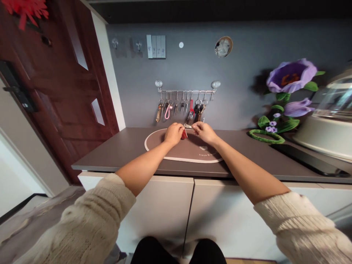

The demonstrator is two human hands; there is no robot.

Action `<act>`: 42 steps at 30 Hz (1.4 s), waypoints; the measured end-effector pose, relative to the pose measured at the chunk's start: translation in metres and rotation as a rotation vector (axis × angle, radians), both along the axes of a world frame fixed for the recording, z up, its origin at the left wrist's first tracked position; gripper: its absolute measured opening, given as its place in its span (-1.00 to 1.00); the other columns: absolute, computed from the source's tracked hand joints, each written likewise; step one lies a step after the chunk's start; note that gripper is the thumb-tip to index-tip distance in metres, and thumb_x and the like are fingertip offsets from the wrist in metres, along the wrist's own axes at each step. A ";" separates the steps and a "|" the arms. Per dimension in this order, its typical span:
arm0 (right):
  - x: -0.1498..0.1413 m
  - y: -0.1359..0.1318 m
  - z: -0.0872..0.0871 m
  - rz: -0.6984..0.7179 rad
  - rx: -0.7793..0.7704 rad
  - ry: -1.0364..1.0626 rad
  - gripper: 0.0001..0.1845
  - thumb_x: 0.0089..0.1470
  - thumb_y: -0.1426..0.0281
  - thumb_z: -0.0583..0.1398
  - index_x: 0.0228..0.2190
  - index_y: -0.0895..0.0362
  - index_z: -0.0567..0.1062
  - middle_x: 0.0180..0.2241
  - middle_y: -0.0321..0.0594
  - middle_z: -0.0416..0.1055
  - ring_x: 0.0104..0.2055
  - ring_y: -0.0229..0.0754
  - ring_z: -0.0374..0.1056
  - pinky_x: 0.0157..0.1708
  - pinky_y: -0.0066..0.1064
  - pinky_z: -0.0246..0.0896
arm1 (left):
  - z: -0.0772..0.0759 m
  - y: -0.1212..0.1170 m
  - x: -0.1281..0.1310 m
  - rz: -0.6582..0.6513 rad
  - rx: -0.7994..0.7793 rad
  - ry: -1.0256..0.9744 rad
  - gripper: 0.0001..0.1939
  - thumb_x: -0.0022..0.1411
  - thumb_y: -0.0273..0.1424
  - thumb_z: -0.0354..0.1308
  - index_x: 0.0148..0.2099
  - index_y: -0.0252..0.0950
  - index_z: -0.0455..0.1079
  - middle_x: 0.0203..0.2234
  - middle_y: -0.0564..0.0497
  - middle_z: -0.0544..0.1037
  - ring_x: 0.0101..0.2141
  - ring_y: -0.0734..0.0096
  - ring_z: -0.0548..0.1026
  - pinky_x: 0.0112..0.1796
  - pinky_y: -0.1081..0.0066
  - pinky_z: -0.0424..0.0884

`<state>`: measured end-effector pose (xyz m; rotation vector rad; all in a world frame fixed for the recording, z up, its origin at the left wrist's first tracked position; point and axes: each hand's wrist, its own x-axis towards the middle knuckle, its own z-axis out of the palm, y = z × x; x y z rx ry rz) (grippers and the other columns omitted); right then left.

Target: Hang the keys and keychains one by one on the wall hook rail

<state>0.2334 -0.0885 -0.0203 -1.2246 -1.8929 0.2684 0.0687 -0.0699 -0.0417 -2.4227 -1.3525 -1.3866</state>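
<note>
Both of my hands are raised over the brown mat point(181, 153), close together in front of the key rack. Between them is a small silver key point(188, 126); the thumb and fingers of my right hand point(204, 132) pinch it at one end. My left hand point(174, 134) is closed at the other side, with a small red tag point(184, 135) hanging at its fingertips. Whether a ring joins the key and the tag is too small to make out.
A hook rail point(187, 91) holds several key bunches on the grey wall behind. To the right, a purple flower ornament point(291, 79), a black phone-like slab point(308, 159) and a domed cream appliance point(324, 132) stand on the brown counter point(104, 152). A dark red door point(63, 91) is left.
</note>
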 end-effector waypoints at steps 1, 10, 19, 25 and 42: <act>0.001 0.001 -0.001 0.001 0.001 0.011 -0.79 0.06 0.33 0.02 -0.47 0.19 0.35 -0.58 -0.30 0.31 -0.54 -0.34 0.18 -0.44 -0.50 0.09 | 0.000 0.000 0.000 0.005 0.003 0.005 -0.80 0.17 -0.43 -0.02 -0.35 -0.29 0.44 -0.42 -0.04 0.45 -0.35 0.40 0.37 -0.24 0.42 0.26; 0.007 0.013 -0.007 -0.031 -0.030 0.099 -0.81 0.06 0.33 0.03 -0.40 0.19 0.37 -0.58 -0.32 0.31 -0.54 -0.36 0.18 -0.43 -0.50 0.12 | 0.004 -0.003 -0.004 -0.010 0.012 0.047 -0.74 0.17 -0.42 -0.04 -0.47 -0.27 0.44 -0.47 -0.03 0.50 -0.36 0.37 0.39 -0.26 0.42 0.25; 0.003 0.008 -0.008 0.038 -0.231 0.243 -0.92 0.07 0.43 0.04 -0.41 0.17 0.30 -0.62 -0.35 0.28 -0.60 -0.39 0.17 -0.52 -0.55 0.11 | 0.000 0.002 -0.002 -0.115 -0.081 -0.185 -0.83 0.15 -0.46 -0.02 -0.35 -0.32 0.40 -0.53 0.02 0.49 -0.46 0.46 0.42 -0.36 0.48 0.28; 0.000 0.006 -0.012 0.112 -0.359 0.217 -0.91 0.08 0.44 0.04 -0.45 0.18 0.28 -0.61 -0.30 0.33 -0.58 -0.37 0.22 -0.52 -0.54 0.11 | 0.001 0.000 0.000 -0.205 -0.136 -0.275 -0.85 0.14 -0.51 -0.06 -0.38 -0.32 0.33 -0.53 0.06 0.46 -0.49 0.54 0.41 -0.38 0.52 0.31; -0.002 0.007 -0.011 0.221 -0.099 0.239 -0.75 -0.10 0.26 0.17 -0.38 0.16 0.34 -0.41 -0.26 0.38 -0.38 -0.30 0.29 -0.31 -0.43 0.21 | 0.003 -0.006 0.005 -0.291 -0.173 -0.299 -0.88 0.16 -0.50 -0.09 -0.39 -0.31 0.25 -0.53 0.08 0.41 -0.52 0.57 0.35 -0.44 0.54 0.29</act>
